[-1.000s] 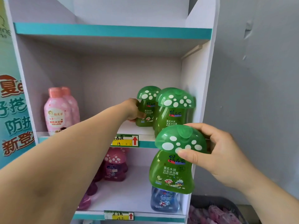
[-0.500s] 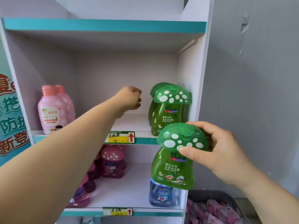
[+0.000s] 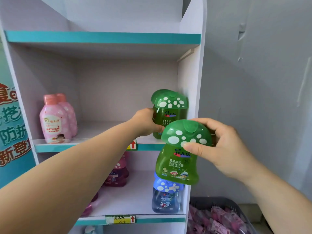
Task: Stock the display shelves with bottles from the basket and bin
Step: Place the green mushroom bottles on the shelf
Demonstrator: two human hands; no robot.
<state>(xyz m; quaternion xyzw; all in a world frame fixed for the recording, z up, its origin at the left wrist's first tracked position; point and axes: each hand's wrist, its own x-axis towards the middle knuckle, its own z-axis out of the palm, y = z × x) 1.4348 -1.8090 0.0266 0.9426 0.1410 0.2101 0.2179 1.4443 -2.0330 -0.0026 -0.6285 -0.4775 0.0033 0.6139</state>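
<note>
Teal poster (image 3: 10,132) with red and white characters, left of the middle shelf (image 3: 55,146), outside the unit's side panel. Two pink bottles (image 3: 54,120) with pink caps stand upright at the left end of the middle shelf, one behind the other and touching.

Left arm reaches across the front of the middle shelf. Left hand (image 3: 145,122) is at that shelf's right end, its grip closed round the body of the shelved green mushroom-cap bottle (image 3: 170,105), thumb across the lower front. That bottle stands upright on the middle shelf against the right side panel, with at least one more green cap right behind it. Price tag (image 3: 132,145) with a red arrow on the middle shelf's front edge, partly hidden by the arm.

Below the middle shelf: magenta mushroom-cap bottles (image 3: 118,174) toward the left, blue mushroom-cap bottle (image 3: 166,198) at the right.

Right hand (image 3: 224,146) is in front of the middle shelf's right end, grip pinching the spotted cap of the held green mushroom-cap bottle (image 3: 179,162), thumb in front, fingers over the top. The bottle hangs in the air, roughly upright, label facing the camera.

Dark bin (image 3: 219,200), below and to the right of the middle shelf, holds pink packs (image 3: 219,220).
</note>
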